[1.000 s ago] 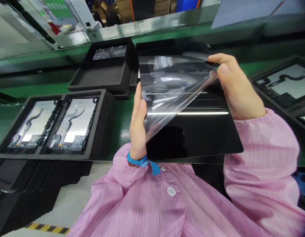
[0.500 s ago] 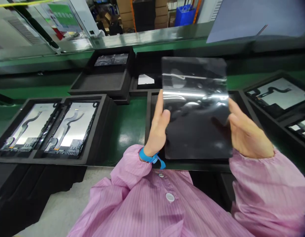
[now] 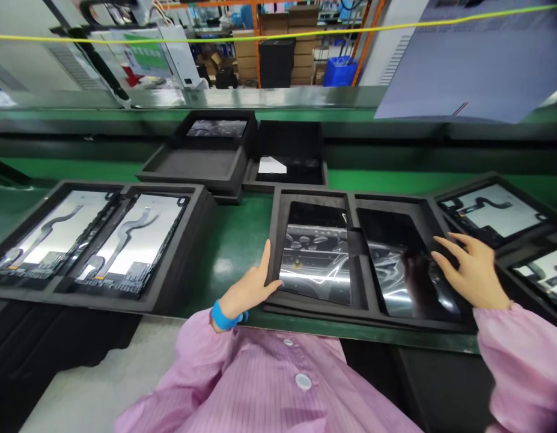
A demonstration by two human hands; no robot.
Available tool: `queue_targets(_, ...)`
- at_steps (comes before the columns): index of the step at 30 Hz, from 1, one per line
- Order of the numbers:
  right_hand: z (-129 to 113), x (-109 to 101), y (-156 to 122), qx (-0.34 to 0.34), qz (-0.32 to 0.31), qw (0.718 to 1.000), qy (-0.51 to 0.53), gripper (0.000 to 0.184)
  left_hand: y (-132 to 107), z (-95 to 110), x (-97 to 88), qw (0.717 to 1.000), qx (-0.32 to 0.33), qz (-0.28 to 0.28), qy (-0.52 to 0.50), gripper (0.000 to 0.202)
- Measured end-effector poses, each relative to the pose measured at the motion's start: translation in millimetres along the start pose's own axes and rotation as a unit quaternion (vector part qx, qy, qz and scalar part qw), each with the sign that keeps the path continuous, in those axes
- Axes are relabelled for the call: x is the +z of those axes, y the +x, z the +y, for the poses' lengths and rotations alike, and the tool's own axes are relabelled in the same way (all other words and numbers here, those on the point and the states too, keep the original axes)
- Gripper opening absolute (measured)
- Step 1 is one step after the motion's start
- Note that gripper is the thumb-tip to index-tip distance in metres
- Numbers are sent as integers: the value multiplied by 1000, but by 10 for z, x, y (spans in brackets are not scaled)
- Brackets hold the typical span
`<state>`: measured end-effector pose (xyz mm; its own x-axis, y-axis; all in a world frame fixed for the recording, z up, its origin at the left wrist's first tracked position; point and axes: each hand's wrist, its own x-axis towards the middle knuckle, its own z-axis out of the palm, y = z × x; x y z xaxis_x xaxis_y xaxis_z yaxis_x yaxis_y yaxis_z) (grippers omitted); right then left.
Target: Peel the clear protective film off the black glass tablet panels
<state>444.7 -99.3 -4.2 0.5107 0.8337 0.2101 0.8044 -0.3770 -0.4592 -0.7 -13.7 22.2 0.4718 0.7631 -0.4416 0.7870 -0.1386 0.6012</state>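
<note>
A black foam tray with two compartments lies in front of me on the green bench. Its left compartment holds a glossy dark screen panel, lying slightly askew. Another shiny black panel rests in the right compartment. My left hand, a blue band at the wrist, is at the tray's left edge with thumb and forefinger spread and nothing held. Over the tray's right edge, beside the right panel, my right hand has its fingers apart and holds nothing.
To the left, another foam tray holds two silver-backed panels with ribbon cables. More trays with such panels stand at the right. Stacked foam trays and a dark tray sit at the back. A yellow cord crosses above.
The dark panel that both hands held up now lies in the foam tray. My hands have let go and moved apart, and the view has tilted upward.
</note>
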Motion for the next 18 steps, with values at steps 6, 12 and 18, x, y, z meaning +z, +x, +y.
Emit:
queue_targets(6,-6,61,-49,-45,58,993,-97,65,-68,39,62,998,20,48,-19,81)
queue_targets(12,-820,395,-270,-212,11,971,-109,65,-86,101,54,995,32,83,-41,79)
queue_targets(18,-949,517,-38,-98,-29,977,-189,79,-152,67,27,991,37,108,-62,77)
